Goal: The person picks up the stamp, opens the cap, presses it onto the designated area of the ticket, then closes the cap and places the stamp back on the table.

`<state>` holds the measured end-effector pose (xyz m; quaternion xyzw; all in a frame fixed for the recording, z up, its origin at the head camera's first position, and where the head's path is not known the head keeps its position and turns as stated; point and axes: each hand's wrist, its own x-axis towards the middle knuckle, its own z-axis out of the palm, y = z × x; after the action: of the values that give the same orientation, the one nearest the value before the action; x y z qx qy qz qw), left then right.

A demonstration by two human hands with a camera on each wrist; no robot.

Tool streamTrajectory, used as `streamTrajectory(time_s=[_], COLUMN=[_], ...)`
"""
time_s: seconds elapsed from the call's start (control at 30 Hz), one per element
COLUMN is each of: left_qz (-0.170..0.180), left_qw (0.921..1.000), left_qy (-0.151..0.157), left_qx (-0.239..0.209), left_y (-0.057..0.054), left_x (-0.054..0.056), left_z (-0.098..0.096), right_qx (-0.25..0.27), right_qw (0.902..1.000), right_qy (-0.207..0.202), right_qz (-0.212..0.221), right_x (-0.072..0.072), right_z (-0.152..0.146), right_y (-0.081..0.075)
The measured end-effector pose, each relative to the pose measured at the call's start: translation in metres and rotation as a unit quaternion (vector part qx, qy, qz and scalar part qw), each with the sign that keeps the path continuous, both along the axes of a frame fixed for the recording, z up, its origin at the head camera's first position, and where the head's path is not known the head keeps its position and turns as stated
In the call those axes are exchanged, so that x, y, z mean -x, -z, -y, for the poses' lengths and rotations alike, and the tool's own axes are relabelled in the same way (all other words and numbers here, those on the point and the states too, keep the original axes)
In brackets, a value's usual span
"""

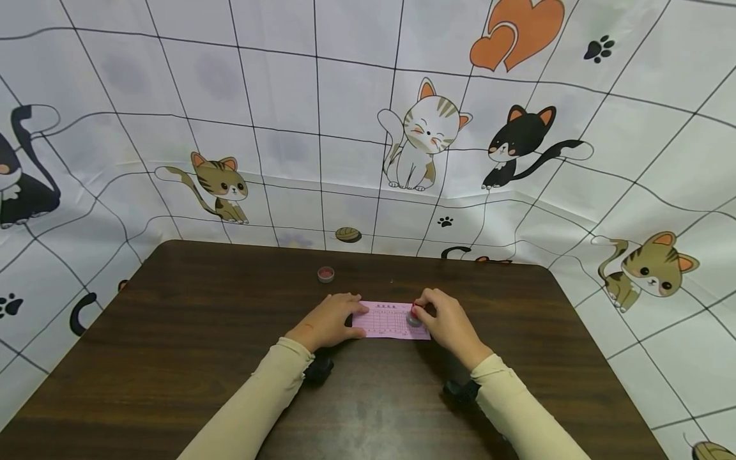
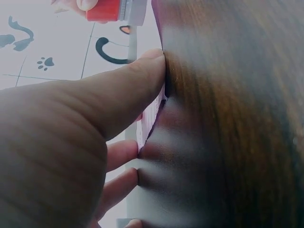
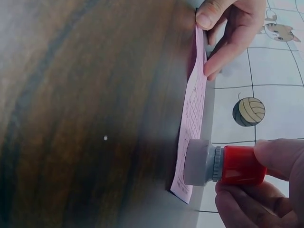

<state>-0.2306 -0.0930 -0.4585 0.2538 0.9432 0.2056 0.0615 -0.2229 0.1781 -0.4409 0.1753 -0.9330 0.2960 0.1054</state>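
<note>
A pink printed slip point(image 1: 386, 321), with a grid on it, lies on the table in front of me. On its left end rests my left hand point(image 1: 329, 321), thumb at the near edge and fingers towards the far edge. My right hand point(image 1: 451, 324) pinches the red handle of a round stamp point(image 3: 244, 165) between thumb and fingers. The stamp's grey base point(image 3: 197, 162) stands over the right end of the slip, at or very close to the paper. Its underside is hidden.
A small round grey cap point(image 1: 325, 275), reddish inside, sits near the far edge of the dark wooden table point(image 1: 201, 332). Behind the table hangs a white cloth point(image 1: 287, 147) with printed cats and grid lines.
</note>
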Motion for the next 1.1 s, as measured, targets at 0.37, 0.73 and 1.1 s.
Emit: streamTrajectory(time_s=[0.37,0.73,1.1], left_qz=[-0.003,-0.005,-0.008], left_qw=[1.0000,1.0000,0.9999], left_qy=[0.001,-0.009,-0.005], left_qx=[-0.001,0.000,-0.004], left_y=[0.0008,0.0015,0.0028], left_x=[-0.0009,-0.0007,-0.0010], left_z=[0.0001,-0.0012,-0.0010], right_qx=[-0.020,-0.031,-0.030], right_qw=[0.9996,0.9986,0.9989], right_qy=[-0.003,-0.007,-0.006], right_qz=[-0.017,-0.043,-0.035], right_x=[0.0003,-0.0007,-0.0003], right_z=[-0.0013,-0.0004,-0.0013], right_y=[0.0055,0.0061,0.0058])
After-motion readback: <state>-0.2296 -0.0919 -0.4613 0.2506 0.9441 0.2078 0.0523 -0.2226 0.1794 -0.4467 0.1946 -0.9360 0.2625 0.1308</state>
